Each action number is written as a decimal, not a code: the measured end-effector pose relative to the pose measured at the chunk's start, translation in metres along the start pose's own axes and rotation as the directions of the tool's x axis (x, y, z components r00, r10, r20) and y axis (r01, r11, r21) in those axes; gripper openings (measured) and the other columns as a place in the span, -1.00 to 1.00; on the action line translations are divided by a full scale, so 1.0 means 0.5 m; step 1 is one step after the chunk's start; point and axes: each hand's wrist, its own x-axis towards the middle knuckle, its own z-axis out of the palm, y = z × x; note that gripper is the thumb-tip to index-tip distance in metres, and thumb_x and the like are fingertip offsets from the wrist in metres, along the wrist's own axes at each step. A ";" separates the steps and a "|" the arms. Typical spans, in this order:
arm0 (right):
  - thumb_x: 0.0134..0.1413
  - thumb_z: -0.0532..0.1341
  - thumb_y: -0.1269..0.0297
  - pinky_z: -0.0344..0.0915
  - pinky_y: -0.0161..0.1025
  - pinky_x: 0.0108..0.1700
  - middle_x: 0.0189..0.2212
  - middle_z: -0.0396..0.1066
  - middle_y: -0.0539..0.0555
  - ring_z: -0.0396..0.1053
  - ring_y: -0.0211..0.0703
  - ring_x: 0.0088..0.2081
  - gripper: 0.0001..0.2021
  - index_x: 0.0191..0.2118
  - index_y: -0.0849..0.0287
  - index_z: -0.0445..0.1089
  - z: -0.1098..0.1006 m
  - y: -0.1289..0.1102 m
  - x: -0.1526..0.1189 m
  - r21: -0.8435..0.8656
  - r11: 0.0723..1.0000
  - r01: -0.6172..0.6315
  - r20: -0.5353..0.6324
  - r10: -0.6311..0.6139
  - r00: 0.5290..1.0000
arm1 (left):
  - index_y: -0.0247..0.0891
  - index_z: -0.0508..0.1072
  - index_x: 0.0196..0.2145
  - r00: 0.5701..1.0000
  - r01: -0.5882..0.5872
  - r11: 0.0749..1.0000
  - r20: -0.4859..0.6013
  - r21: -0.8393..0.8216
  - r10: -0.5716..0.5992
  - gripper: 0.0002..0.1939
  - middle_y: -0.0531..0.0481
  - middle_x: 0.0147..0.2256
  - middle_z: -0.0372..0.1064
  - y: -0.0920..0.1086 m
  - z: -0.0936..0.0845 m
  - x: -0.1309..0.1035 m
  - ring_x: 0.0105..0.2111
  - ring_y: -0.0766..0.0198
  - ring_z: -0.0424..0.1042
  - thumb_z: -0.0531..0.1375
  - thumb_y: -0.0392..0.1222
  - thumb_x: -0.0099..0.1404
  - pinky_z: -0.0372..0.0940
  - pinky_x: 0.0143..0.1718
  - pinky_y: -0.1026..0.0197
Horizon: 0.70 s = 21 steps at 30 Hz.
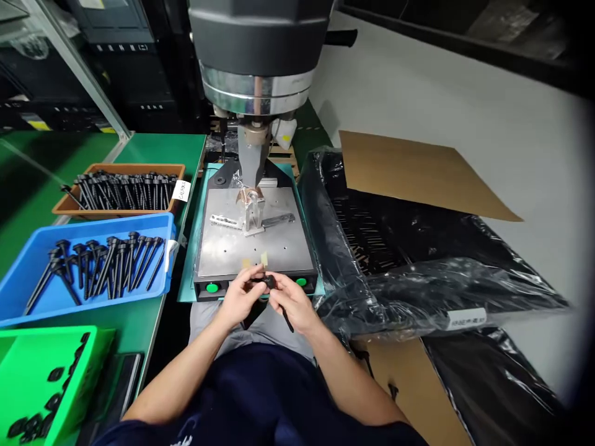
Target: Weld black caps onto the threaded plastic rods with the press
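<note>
My left hand (240,298) and my right hand (294,302) meet just in front of the machine's base, fingers closed in a pinch. Between their fingertips is a small black plastic part (269,282), partly covered by the fingers. A thin black rod (288,321) sticks out below my right hand; whether it joins the small part is hidden. Beyond the hands lies the metal base plate (218,254). A metal fixture (253,214) stands on it, directly under the machine's tapered metal horn (251,161).
At left are a brown bin (116,214) of black rods, a blue bin (28,260) of knob-headed black rods and a green bin (28,356) of small black pieces. Green buttons (212,288) flank the base front. At right, a plastic-lined box (409,282) holds dark parts beneath cardboard (418,170).
</note>
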 end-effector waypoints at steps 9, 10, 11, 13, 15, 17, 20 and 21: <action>0.04 0.34 0.08 0.15 -0.39 -0.58 -0.34 0.42 0.03 0.25 -0.37 -0.54 -0.65 -0.11 0.15 0.37 -0.050 -0.003 0.028 0.088 0.995 0.045 -0.150 -0.031 0.988 | -0.39 0.44 -0.26 0.844 0.131 0.769 -0.336 -0.625 -0.418 -0.79 -0.25 -0.10 0.48 0.016 -0.020 0.033 -0.16 0.18 0.54 0.33 -0.39 0.13 0.44 -0.11 0.24; 0.04 0.35 0.09 0.16 -0.39 -0.57 -0.35 0.42 0.03 0.27 -0.36 -0.53 -0.65 -0.11 0.16 0.38 -0.047 -0.001 0.029 0.098 0.995 0.036 -0.137 -0.023 0.990 | -0.39 0.42 -0.27 0.841 0.110 0.738 -0.334 -0.665 -0.426 -0.81 -0.26 -0.11 0.48 0.020 -0.022 0.038 -0.14 0.17 0.54 0.31 -0.42 0.14 0.44 -0.10 0.25; 0.04 0.35 0.10 0.16 -0.39 -0.57 -0.35 0.42 0.03 0.27 -0.36 -0.52 -0.65 -0.11 0.16 0.38 -0.044 0.001 0.029 0.104 0.994 0.025 -0.123 -0.012 0.992 | -0.38 0.40 -0.26 0.838 0.089 0.711 -0.334 -0.698 -0.432 -0.81 -0.26 -0.12 0.48 0.023 -0.025 0.042 -0.12 0.16 0.53 0.29 -0.45 0.15 0.45 -0.11 0.26; 0.03 0.35 0.10 0.16 -0.39 -0.57 -0.36 0.43 0.03 0.27 -0.35 -0.52 -0.65 -0.11 0.16 0.39 -0.037 0.007 0.029 0.112 0.994 0.000 -0.103 0.012 0.995 | -0.33 0.36 -0.20 0.832 0.048 0.670 -0.341 -0.741 -0.437 -0.74 -0.22 -0.12 0.48 0.026 -0.029 0.052 -0.12 0.19 0.53 0.26 -0.49 0.16 0.46 -0.15 0.28; 0.02 0.36 0.10 0.14 -0.39 -0.57 -0.36 0.44 0.04 0.27 -0.35 -0.53 -0.65 -0.11 0.16 0.40 -0.033 0.012 0.030 0.118 0.993 -0.021 -0.089 0.032 0.996 | -0.24 0.34 -0.12 0.834 0.024 0.653 -0.344 -0.757 -0.431 -0.65 -0.14 -0.15 0.48 0.025 -0.035 0.061 -0.21 0.28 0.54 0.25 -0.49 0.17 0.46 -0.26 0.32; 0.01 0.36 0.12 0.14 -0.39 -0.57 -0.36 0.44 0.04 0.27 -0.35 -0.53 -0.66 -0.12 0.16 0.41 -0.033 0.012 0.031 0.127 0.992 -0.025 -0.078 0.035 0.996 | -0.19 0.35 -0.10 0.851 0.012 0.670 -0.344 -0.742 -0.396 -0.61 -0.06 -0.20 0.48 0.020 -0.041 0.066 -0.34 0.37 0.51 0.29 -0.45 0.15 0.41 -0.36 0.38; -0.01 0.37 0.17 0.15 -0.38 -0.56 -0.37 0.44 0.03 0.29 -0.33 -0.52 -0.70 -0.16 0.14 0.41 -0.040 0.001 0.036 0.167 0.986 0.002 -0.077 0.011 0.997 | -0.22 0.42 -0.20 0.879 -0.069 0.770 -0.403 -0.634 -0.253 -0.64 -0.01 -0.18 0.46 0.006 -0.050 0.069 -0.31 0.39 0.48 0.39 -0.37 0.04 0.37 -0.32 0.39; -0.03 0.37 0.20 0.16 -0.38 -0.55 -0.37 0.45 0.03 0.30 -0.32 -0.51 -0.71 -0.17 0.13 0.40 -0.044 -0.005 0.039 0.188 0.982 0.015 -0.081 0.001 0.997 | -0.23 0.43 -0.24 0.880 -0.126 0.809 -0.441 -0.575 -0.176 -0.63 -0.02 -0.13 0.46 0.001 -0.051 0.069 -0.21 0.35 0.48 0.42 -0.35 -0.01 0.38 -0.22 0.35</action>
